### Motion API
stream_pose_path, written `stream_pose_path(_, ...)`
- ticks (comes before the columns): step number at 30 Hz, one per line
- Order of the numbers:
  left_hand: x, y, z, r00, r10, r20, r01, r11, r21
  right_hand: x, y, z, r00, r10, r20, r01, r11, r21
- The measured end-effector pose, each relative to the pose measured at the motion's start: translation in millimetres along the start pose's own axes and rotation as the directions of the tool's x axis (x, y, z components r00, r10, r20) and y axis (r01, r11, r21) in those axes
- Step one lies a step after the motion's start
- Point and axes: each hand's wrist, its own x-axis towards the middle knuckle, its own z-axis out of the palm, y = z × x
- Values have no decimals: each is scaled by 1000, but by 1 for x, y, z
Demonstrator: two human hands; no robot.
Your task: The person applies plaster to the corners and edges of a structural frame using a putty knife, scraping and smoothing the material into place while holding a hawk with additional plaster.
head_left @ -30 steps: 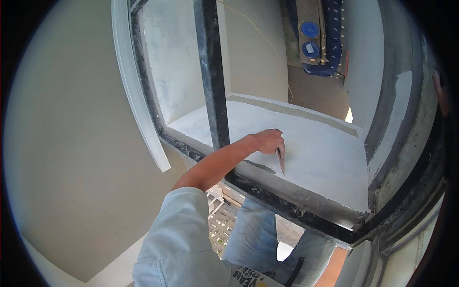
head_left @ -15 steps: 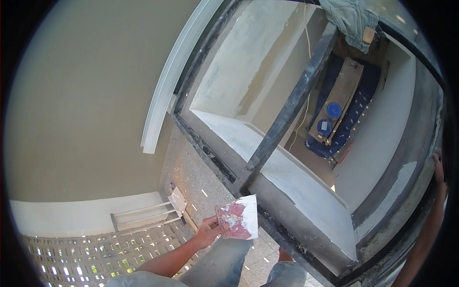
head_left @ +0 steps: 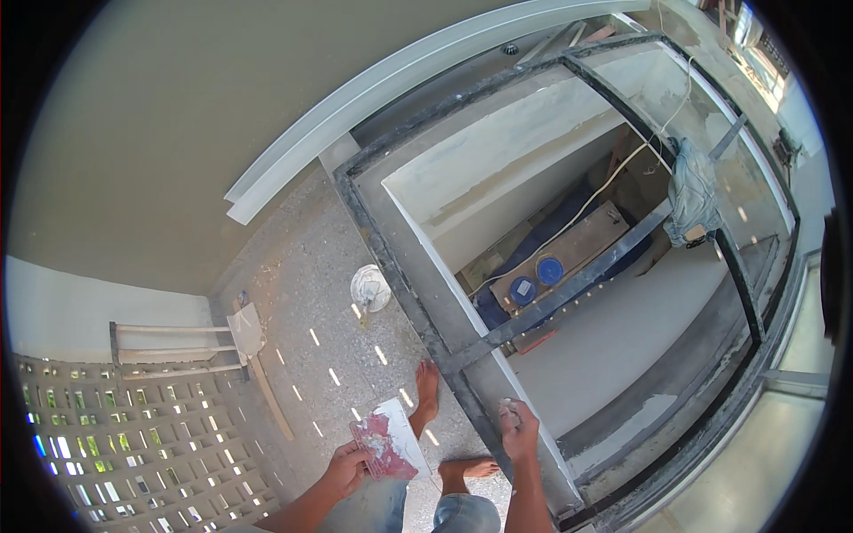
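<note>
Since half a second ago, the right hand (head_left: 518,431) has come in from the right rim to the near side of the frame, and the view has swung to show more floor. The left hand (head_left: 348,469) has its thumb and fingers clamped on the left edge of a flat, squarish pink-and-white scraper (head_left: 389,441), smeared with whitish paste. The scraper lies to the right of those fingers, between the hands, its white straight edge slanting down to the right and facing the right hand; the left hand is nearer. The right fingers curl close together beside the black metal frame (head_left: 413,298); whether they grip anything cannot be told. A bare foot (head_left: 427,386) stands beyond the scraper, and farther off is a round white tub (head_left: 386,298). Deep inside the frame, two round blue lids (head_left: 549,269) sit on a brown wooden plank (head_left: 604,229).
</note>
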Motion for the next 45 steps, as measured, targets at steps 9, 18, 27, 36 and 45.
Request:
stream_pose_path(9,20,10,-64,980,-130,-151,25,834,-551,15,-92,152,762,9,647,40,997,-62)
stream_pose_path(18,53,3,-84,978,-4,-209,-146,703,-696,183,-12,377,757,234,610,-215,971,-106)
stream_pose_path(27,66,5,-122,917,-34,-397,-320,529,-786,238,85,561,697,650,303,-499,743,-446)
stream_pose_path(36,55,-17,-124,948,-51,-315,-234,558,-796,312,108,530,719,594,362,-349,758,-551)
stream_pose_path(45,20,-79,-182,953,112,-281,-282,662,-694,224,78,598,726,113,678,193,913,-360)
